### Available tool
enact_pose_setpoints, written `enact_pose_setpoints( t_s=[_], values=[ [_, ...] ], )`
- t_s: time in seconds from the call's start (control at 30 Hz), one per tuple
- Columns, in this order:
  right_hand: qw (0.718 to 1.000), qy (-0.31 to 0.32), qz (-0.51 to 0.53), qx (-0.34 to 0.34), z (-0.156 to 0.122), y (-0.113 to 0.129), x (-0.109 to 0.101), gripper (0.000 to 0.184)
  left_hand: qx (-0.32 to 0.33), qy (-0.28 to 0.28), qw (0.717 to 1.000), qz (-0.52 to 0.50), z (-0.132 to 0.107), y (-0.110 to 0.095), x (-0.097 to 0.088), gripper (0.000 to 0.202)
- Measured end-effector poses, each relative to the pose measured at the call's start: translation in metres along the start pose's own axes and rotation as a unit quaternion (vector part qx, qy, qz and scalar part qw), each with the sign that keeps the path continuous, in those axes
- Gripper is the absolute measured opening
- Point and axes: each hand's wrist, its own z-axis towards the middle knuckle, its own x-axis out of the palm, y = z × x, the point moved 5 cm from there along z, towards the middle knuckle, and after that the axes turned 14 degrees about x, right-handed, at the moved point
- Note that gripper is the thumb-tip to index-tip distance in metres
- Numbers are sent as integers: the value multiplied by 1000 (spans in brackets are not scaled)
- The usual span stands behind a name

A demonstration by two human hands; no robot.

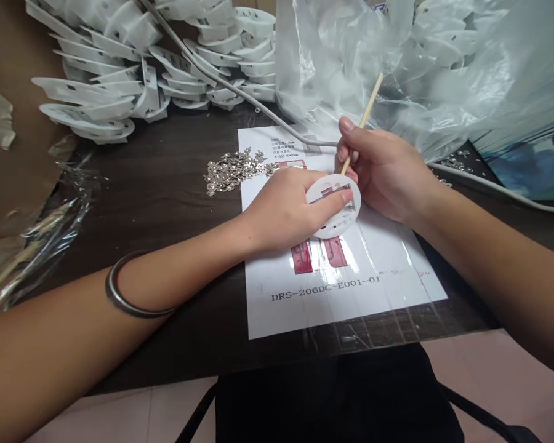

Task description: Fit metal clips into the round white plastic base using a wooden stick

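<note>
While the left hand (284, 209) presses its fingers together on a round white plastic disc (335, 206) near the middle of the frame, the right hand (388, 172) pinches a thin wooden stick (368, 104) just above it. Small metal clips (233, 169) lie to the left.

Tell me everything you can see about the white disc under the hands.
The white disc looks like moulded plastic, round, with rectangular slots cut through it. It lies flat on the printed sheet, over red pictures. The left hand presses on it, fingers across its top. The right hand touches its far edge and pokes a wooden stick into it.
</note>
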Motion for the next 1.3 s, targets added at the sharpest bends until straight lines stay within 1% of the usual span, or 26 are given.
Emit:
enact_pose_setpoints(
  t_s=[0.07, 0.13, 0.23, 0.3, 0.47, 0.57, 0.7, 0.77, 0.93, 1.1, 1.3],
  values=[
    [1000, 8, -1, 1, -1, 0, 1, 43, -4, 4, 1000, 5, 0, -1, 0, 27],
    [1000, 11, -7, 1, -1, 1, 1, 49, -9, 5, 1000, 6, 0, -1, 1, 26],
    [999, 34, -24, -10, -2, 3, 3, 60, -14, 7, 1000, 12, 0, -1, 1, 25],
    [998, 48, -32, -15, -3, 4, 5, 63, -15, 7, 1000, 18, 0, -1, 1, 24],
    [999, 21, -41, -5, -3, 4, 5, 66, -15, 5, 1000, 25, 1, 1, 1, 27],
    [998, 29, -45, -17, -2, 3, 5, 61, -16, 12, 1000, 24, 1, 2, 1, 28],
    [998, 16, -56, -28, -2, 1, 2, 43, -18, 14, 999, 33, 1, 1, 1, 31],
    [997, 18, -65, -30, -2, 1, 2, 38, -17, 13, 999, 38, 1, 1, 1, 33],
    [996, 23, -77, -29, -3, 1, 2, 37, -19, 17, 999, 33, 1, 0, 1, 33],
    [992, 29, -115, -51, -1, -1, 0, 38, -11, 9, 999, 32, 1, 1, 2, 32],
    [976, -7, -197, -89, -6, 2, 2, 43, -14, 10, 999, 36, -1, 1, 3, 33]
  ],
)
